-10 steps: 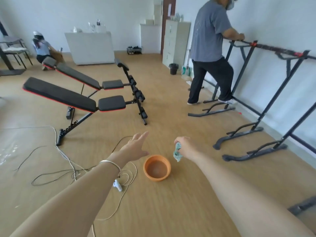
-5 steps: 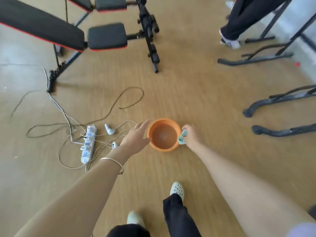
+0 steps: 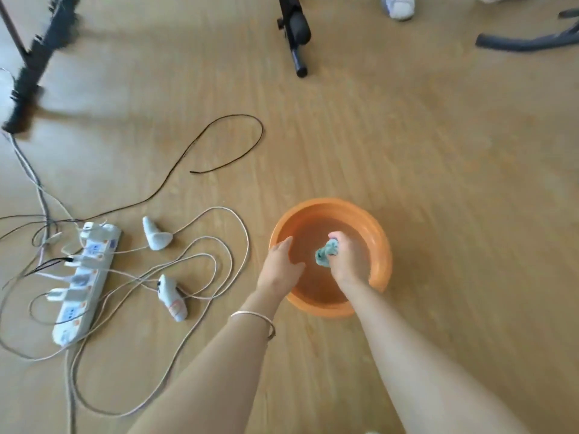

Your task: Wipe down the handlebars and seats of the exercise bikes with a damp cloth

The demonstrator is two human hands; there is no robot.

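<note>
Wood-grain floor (image 3: 438, 151), items resting on it.
Orange basin (image 3: 383, 245); white power strip (image 3: 84, 286) among tangled cables (image 3: 219, 208); loose black cord (image 3: 238, 115).

Both hands in basin (image 3: 380, 245) on floor, cloth (image 3: 326, 253) in right hand (image 3: 346, 258), power strip (image 3: 84, 283) left of basin

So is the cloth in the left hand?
No, the right hand grips the cloth inside the orange basin, while the left hand is open.
</note>
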